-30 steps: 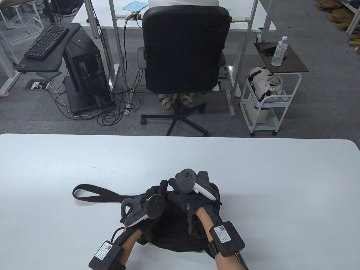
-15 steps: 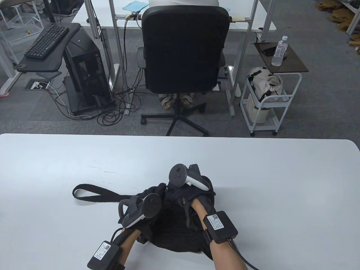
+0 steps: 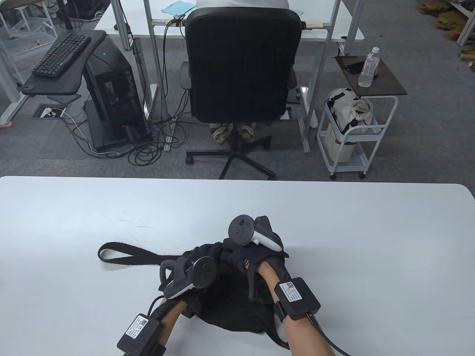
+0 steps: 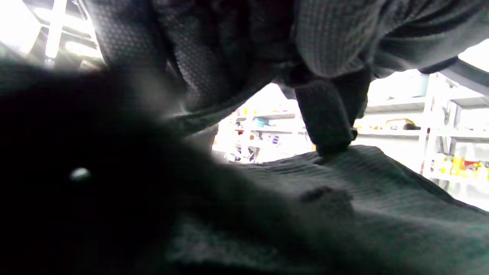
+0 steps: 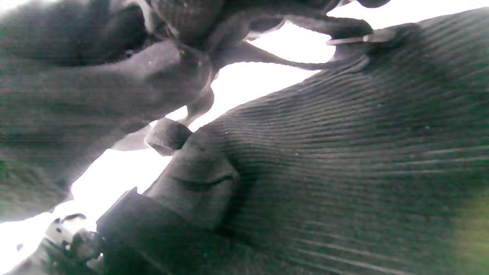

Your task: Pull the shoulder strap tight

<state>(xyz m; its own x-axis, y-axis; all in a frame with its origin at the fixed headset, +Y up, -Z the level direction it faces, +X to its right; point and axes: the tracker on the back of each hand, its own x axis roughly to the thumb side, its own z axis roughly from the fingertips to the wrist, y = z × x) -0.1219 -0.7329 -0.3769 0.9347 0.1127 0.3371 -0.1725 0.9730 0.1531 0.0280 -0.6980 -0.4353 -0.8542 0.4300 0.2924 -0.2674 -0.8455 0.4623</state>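
Note:
A black fabric bag [image 3: 230,307] lies on the white table [image 3: 352,241] near its front edge. Its black shoulder strap [image 3: 122,256] loops out flat to the left. My left hand [image 3: 187,269] is on the bag's upper left, where the strap meets it. In the left wrist view a fingertip [image 4: 326,126] presses down on ribbed black fabric [image 4: 382,198]; its grip is unclear. My right hand [image 3: 256,256] is on the bag's top right. In the right wrist view its curled fingers [image 5: 168,135] hold bunched ribbed fabric [image 5: 344,152]. The trackers hide both hands' fingers in the table view.
Beyond the table's far edge stand a black office chair [image 3: 241,66], a computer tower [image 3: 111,96] with loose cables and a white cart [image 3: 356,129]. The bag is the only object on the table.
My right hand moved a little forward and left, then back right. The bag's top is now bunched between my hands and the strap loop has slid slightly right.

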